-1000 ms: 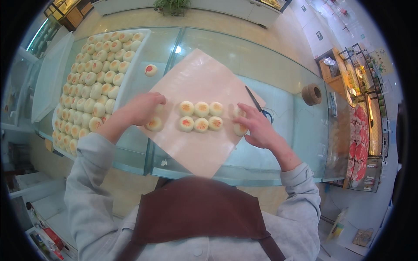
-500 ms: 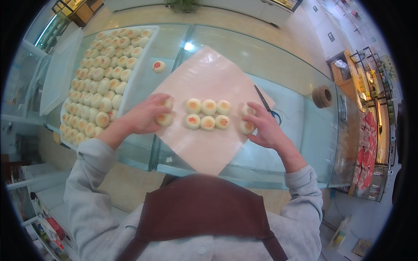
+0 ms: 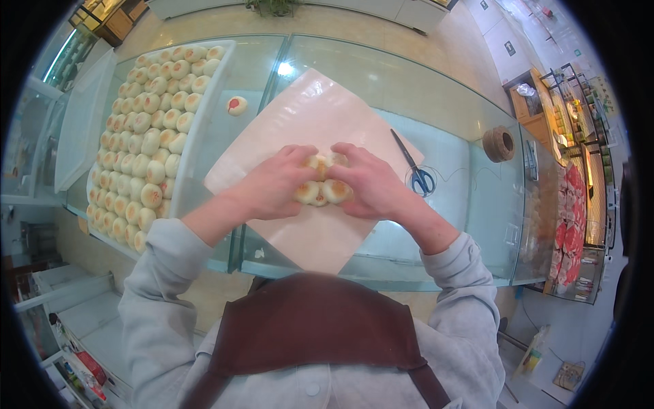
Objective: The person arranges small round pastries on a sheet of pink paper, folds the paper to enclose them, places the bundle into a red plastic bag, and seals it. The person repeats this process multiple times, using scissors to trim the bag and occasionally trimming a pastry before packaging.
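My left hand (image 3: 279,178) and my right hand (image 3: 366,178) are close together over the middle of a pale pink paper sheet (image 3: 310,102), which lies cornerwise on the glass counter. Their fingers curl around a cluster of round, pale pastries (image 3: 308,193) with browned tops. Between the hands, front pastries from each side sit side by side, seemingly on top of a lower layer. A lower pastry with a red mark (image 3: 319,199) peeps out below them. My fingers hide most of the cluster.
A white tray (image 3: 202,126) packed with rows of pastries stands at the left. One red-marked pastry (image 3: 236,105) lies alone beside it. Blue-handled scissors (image 3: 422,181) lie right of the paper, and a spool of brown twine (image 3: 499,144) stands farther right on the glass counter (image 3: 381,75).
Both hands have moved inward from either side of the six pastries, bringing their held pairs together over the middle. The lower rows are now mostly covered.
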Demonstrator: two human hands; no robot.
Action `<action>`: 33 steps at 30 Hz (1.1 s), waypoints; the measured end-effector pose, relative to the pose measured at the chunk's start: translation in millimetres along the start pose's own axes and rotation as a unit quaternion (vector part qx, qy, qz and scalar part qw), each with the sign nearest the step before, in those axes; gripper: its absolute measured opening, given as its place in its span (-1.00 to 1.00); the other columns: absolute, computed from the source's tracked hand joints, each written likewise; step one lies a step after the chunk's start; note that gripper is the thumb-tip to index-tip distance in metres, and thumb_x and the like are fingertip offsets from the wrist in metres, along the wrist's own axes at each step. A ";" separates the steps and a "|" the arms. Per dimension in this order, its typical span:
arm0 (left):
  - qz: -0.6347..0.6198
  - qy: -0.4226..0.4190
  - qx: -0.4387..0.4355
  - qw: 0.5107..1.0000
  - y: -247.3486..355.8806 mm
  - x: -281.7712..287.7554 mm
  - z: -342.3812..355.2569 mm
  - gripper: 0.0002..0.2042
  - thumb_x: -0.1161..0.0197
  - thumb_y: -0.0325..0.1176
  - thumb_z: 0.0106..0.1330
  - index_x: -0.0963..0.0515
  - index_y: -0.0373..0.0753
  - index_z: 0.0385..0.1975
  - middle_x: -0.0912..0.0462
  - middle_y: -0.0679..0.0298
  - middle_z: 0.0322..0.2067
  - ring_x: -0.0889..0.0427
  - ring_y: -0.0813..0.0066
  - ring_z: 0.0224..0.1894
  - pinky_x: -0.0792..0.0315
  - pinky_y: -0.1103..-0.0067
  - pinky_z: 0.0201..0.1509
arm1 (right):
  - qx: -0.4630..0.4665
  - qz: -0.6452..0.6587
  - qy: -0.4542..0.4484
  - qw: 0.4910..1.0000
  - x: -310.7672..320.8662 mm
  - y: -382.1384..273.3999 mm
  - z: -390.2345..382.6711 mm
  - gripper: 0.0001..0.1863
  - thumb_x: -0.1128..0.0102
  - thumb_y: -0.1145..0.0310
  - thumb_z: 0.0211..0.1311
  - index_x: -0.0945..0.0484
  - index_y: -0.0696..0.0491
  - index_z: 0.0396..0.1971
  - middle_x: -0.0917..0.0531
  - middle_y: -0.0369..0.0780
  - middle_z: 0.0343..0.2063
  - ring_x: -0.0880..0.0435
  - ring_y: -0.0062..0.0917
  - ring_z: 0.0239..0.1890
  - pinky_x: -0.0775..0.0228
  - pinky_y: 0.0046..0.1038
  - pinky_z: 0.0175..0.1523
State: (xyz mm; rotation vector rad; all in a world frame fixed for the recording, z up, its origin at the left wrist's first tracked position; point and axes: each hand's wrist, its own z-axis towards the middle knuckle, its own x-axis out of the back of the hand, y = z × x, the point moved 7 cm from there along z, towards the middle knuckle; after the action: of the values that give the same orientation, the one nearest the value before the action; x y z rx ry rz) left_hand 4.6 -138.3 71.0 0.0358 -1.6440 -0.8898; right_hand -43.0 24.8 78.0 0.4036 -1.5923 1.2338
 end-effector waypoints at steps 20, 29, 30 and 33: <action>-0.024 0.034 -0.020 0.999 -5.8 -6.6 -4.1 -0.56 -0.47 -0.45 0.19 -0.64 -0.20 0.12 -0.40 -0.02 0.41 -0.40 -0.08 0.49 -0.41 0.22 0.53 | 0.019 -0.018 0.019 0.999 -9.5 -2.8 0.8 -0.51 -0.44 0.46 0.08 -0.66 -0.10 0.08 -0.49 -0.02 0.38 -0.61 -0.02 0.24 -0.55 -0.11 0.29; 0.015 0.031 -0.020 0.999 0.6 3.6 -6.6 -0.36 -0.64 -0.40 0.05 -0.55 -0.19 0.20 -0.33 -0.06 0.49 -0.37 -0.15 0.52 -0.43 0.17 0.52 | 0.038 -0.048 0.022 0.998 -3.9 -12.9 3.3 -0.48 -0.50 0.40 0.10 -0.65 -0.09 0.13 -0.44 0.07 0.45 -0.55 0.05 0.38 -0.48 -0.06 0.40; 0.013 0.025 -0.011 1.000 2.7 4.6 -8.7 -0.35 -0.65 -0.40 0.04 -0.55 -0.20 0.20 -0.33 -0.06 0.49 -0.37 -0.16 0.52 -0.43 0.17 0.52 | 0.018 -0.016 0.055 0.998 3.9 -7.8 -1.1 -0.47 -0.50 0.39 0.11 -0.64 -0.08 0.15 -0.46 0.06 0.44 -0.54 0.04 0.38 -0.47 -0.07 0.42; -0.046 0.132 -0.010 0.990 15.7 21.5 -33.7 -0.33 -0.68 -0.39 0.01 -0.55 -0.23 0.19 -0.35 -0.04 0.49 -0.38 -0.15 0.51 -0.42 0.19 0.53 | -0.093 0.044 0.133 0.986 32.2 32.4 -45.7 -0.47 -0.50 0.37 0.16 -0.65 -0.07 0.19 -0.51 0.01 0.40 -0.55 0.00 0.38 -0.44 -0.08 0.43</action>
State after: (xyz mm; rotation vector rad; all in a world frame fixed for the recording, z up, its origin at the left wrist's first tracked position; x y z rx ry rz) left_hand 33.8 -155.1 97.6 0.2086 -1.3950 -0.9310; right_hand -57.2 87.3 86.3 0.0469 -1.4893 1.1409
